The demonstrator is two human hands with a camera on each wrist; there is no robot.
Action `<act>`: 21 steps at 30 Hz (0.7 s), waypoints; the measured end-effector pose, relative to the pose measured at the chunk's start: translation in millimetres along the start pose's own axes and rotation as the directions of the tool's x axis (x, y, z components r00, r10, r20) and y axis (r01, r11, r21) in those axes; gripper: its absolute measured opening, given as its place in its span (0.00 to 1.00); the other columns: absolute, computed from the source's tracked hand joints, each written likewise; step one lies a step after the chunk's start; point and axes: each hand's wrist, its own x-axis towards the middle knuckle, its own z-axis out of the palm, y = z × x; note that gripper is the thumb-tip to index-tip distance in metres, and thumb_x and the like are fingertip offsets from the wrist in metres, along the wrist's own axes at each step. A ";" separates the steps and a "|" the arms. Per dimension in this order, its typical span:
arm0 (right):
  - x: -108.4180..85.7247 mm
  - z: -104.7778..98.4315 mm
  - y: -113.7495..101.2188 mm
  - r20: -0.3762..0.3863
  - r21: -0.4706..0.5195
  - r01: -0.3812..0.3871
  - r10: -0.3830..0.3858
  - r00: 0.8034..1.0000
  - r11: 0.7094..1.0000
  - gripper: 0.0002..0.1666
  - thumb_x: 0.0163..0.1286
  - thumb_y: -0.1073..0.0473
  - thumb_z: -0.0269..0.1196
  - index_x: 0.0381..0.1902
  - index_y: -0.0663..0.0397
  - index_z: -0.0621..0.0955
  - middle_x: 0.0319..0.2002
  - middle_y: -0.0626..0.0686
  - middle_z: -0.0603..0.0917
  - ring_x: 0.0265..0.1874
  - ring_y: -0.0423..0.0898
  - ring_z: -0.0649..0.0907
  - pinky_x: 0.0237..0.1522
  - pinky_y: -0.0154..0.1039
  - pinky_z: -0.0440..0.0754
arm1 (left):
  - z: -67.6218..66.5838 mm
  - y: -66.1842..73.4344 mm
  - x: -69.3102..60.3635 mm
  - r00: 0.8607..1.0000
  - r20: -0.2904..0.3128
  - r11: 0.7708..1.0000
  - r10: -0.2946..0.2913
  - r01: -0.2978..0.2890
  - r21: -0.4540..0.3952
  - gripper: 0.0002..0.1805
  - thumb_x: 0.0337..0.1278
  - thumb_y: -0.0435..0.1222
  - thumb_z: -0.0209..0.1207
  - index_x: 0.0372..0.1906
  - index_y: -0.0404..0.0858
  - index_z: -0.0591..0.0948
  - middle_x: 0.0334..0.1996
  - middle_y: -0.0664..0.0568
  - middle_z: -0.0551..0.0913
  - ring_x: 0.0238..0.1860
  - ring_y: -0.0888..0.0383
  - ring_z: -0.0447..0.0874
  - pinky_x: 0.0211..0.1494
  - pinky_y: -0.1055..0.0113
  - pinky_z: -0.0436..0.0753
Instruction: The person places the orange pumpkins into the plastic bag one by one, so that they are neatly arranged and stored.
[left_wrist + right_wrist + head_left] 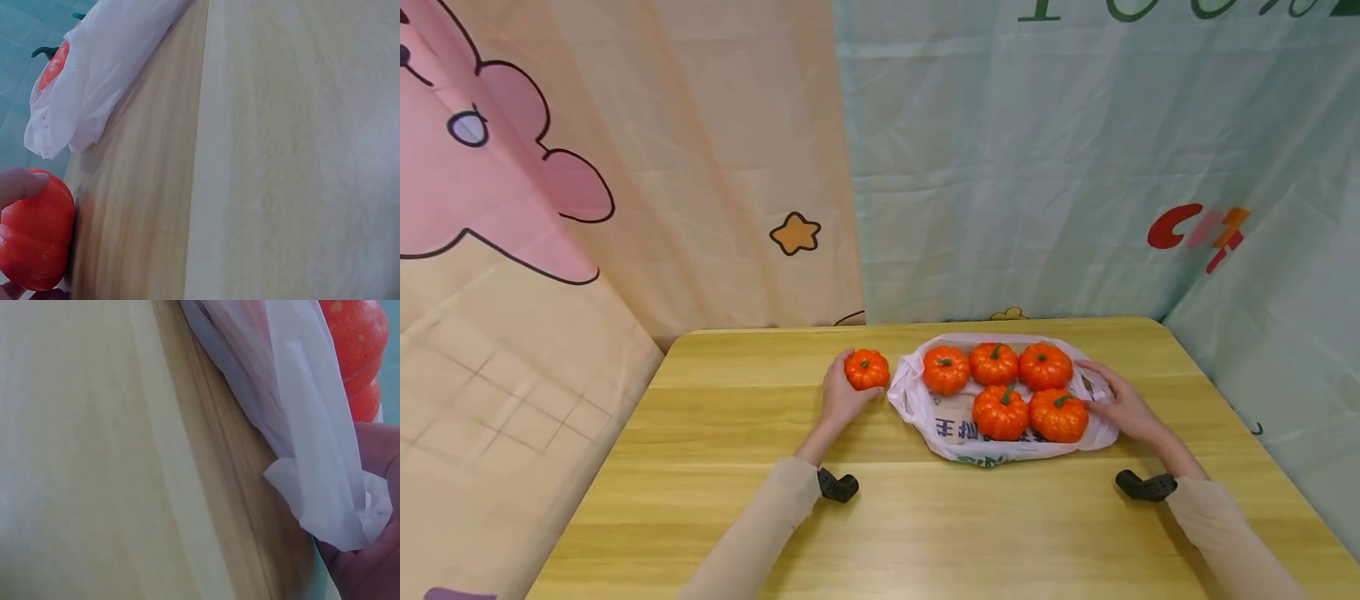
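My left hand (pixel 842 393) grips a small orange pumpkin (pixel 867 369) just left of the bag. The same pumpkin shows in the left wrist view, with my thumb (pixel 25 186) over its top. A white plastic bag (pixel 913 392) lies on the table with its mouth spread wide. Several orange pumpkins with green stems, such as the front left one (pixel 1001 412), sit inside it. At the bag's right end, my right hand (pixel 1129 406) holds the rim, with bag film (pixel 325 487) between thumb and fingers. Its fingertips reach close to the rightmost pumpkins.
The wooden table (pixel 925 533) carries the bag near its back edge. Printed curtains (pixel 737 167) hang behind and at the sides. A black wrist device (pixel 838 486) sits on my left cuff, and another black device (pixel 1145 486) on the right one.
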 end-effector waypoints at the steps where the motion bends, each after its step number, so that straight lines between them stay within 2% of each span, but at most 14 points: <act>1: -0.3 0.3 0.4 -0.001 0.003 0.004 -0.004 1.000 1.000 0.37 0.62 0.71 0.62 0.68 0.65 0.63 0.67 0.75 0.60 0.72 0.51 0.56 0.63 0.75 0.47 | 0.3 -0.2 0.4 1.000 0.000 1.000 0.001 -0.001 0.000 0.44 0.38 0.32 0.72 0.66 0.35 0.66 0.61 0.35 0.70 0.62 0.38 0.68 0.65 0.42 0.70; 5: 0.4 0.6 2.6 -0.003 0.015 0.011 -0.011 1.000 1.000 0.37 0.62 0.71 0.61 0.68 0.65 0.63 0.67 0.75 0.59 0.71 0.60 0.54 0.63 0.75 0.46 | 1.9 0.2 1.1 1.000 -0.011 1.000 -0.004 0.004 -0.007 0.44 0.37 0.32 0.73 0.66 0.35 0.67 0.60 0.35 0.71 0.61 0.38 0.69 0.64 0.43 0.70; 6: 1.1 0.4 3.3 -0.005 0.014 0.014 -0.014 1.000 1.000 0.37 0.62 0.71 0.61 0.68 0.65 0.62 0.67 0.75 0.59 0.71 0.61 0.54 0.63 0.75 0.46 | 2.0 0.8 1.4 1.000 -0.017 1.000 -0.002 0.002 -0.009 0.44 0.37 0.33 0.73 0.65 0.35 0.67 0.60 0.35 0.71 0.61 0.38 0.69 0.64 0.43 0.71; 8: 0.4 0.9 5.1 -0.012 0.006 0.007 -0.007 1.000 1.000 0.37 0.63 0.71 0.61 0.68 0.64 0.63 0.67 0.74 0.59 0.72 0.55 0.55 0.63 0.75 0.46 | 3.3 0.4 0.4 1.000 -0.029 1.000 -0.010 0.010 -0.018 0.44 0.37 0.32 0.74 0.65 0.35 0.67 0.59 0.35 0.71 0.60 0.39 0.70 0.64 0.43 0.71; 10: 0.2 1.2 6.6 -0.015 -0.005 0.006 -0.006 1.000 1.000 0.37 0.63 0.71 0.61 0.68 0.64 0.63 0.67 0.74 0.60 0.72 0.55 0.56 0.63 0.74 0.46 | 4.1 0.5 -0.8 0.999 -0.039 1.000 -0.019 0.018 -0.024 0.44 0.37 0.33 0.74 0.65 0.35 0.67 0.59 0.35 0.71 0.60 0.39 0.70 0.64 0.43 0.71; 13: -0.3 1.6 8.3 -0.014 0.000 0.010 -0.010 1.000 1.000 0.37 0.62 0.72 0.61 0.68 0.65 0.62 0.67 0.75 0.59 0.70 0.63 0.55 0.63 0.74 0.46 | 4.8 -0.1 -2.0 0.998 -0.054 0.999 -0.026 0.025 -0.022 0.44 0.36 0.33 0.74 0.64 0.35 0.68 0.58 0.35 0.72 0.60 0.39 0.70 0.64 0.44 0.71; 16: -0.6 2.4 9.4 -0.008 0.008 0.011 -0.011 1.000 1.000 0.37 0.63 0.71 0.61 0.68 0.65 0.62 0.67 0.74 0.59 0.73 0.50 0.56 0.64 0.74 0.45 | 3.4 0.5 -4.2 0.995 -0.075 0.998 -0.060 0.059 -0.025 0.44 0.36 0.35 0.75 0.64 0.36 0.68 0.58 0.35 0.72 0.59 0.39 0.71 0.64 0.45 0.72; 18: -1.4 2.4 8.9 -0.008 0.008 -0.003 0.003 1.000 1.000 0.36 0.64 0.69 0.61 0.69 0.63 0.62 0.68 0.73 0.59 0.71 0.37 0.56 0.65 0.73 0.46 | 1.6 2.1 -6.0 0.992 -0.087 0.996 -0.088 0.086 -0.034 0.44 0.37 0.36 0.74 0.65 0.36 0.67 0.59 0.35 0.72 0.59 0.39 0.71 0.63 0.45 0.72; 20: -1.5 2.1 8.0 -0.009 0.005 -0.010 0.011 1.000 1.000 0.36 0.64 0.69 0.61 0.69 0.63 0.62 0.68 0.73 0.59 0.70 0.34 0.56 0.65 0.72 0.46 | -0.6 5.4 -8.1 0.990 -0.092 0.993 -0.111 0.107 -0.053 0.44 0.38 0.37 0.74 0.65 0.37 0.67 0.59 0.36 0.72 0.58 0.39 0.72 0.63 0.45 0.73; 21: -1.3 1.8 7.4 -0.010 0.007 -0.010 0.010 1.000 1.000 0.36 0.64 0.69 0.61 0.69 0.64 0.62 0.67 0.74 0.59 0.72 0.43 0.56 0.65 0.72 0.46 | -1.6 7.0 -9.1 0.989 -0.092 0.992 -0.114 0.109 -0.058 0.44 0.38 0.38 0.74 0.65 0.37 0.67 0.59 0.36 0.72 0.58 0.39 0.72 0.62 0.44 0.74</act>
